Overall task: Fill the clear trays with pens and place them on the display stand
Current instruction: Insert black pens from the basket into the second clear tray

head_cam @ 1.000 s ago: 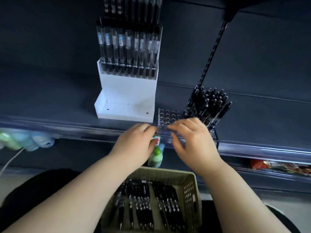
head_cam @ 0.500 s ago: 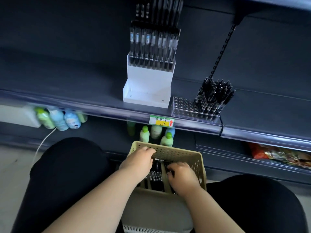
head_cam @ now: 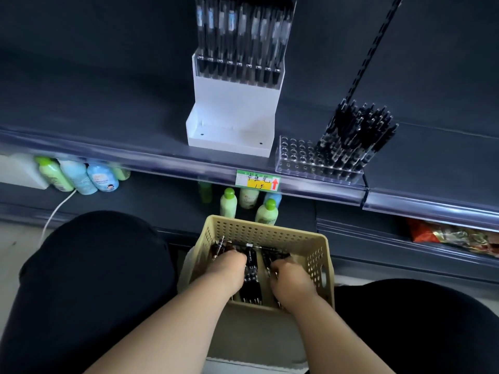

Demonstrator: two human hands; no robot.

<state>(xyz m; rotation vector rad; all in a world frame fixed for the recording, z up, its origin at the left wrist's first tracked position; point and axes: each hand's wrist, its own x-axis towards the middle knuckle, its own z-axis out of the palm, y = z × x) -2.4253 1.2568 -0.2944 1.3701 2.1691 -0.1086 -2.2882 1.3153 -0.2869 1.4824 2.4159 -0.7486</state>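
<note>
Both hands are sunk in the basket [head_cam: 259, 230]: the left hand [head_cam: 226, 269] and the right hand [head_cam: 291, 282] curl their fingers down among the loose pens [head_cam: 251, 265]. Whether either holds one cannot be told. These pens lie flat under and between the hands, long axis running from the basket's near wall to its far wall. Beyond the basket and to its right, on the shelf [head_cam: 108, 117], sits the clear tray [head_cam: 294, 157] — its standing pens [head_cam: 356, 130] fill the right part, tops leaning right. Straight beyond the basket stands the white display stand [head_cam: 235, 103] — upright pens line its upper tier.
</note>
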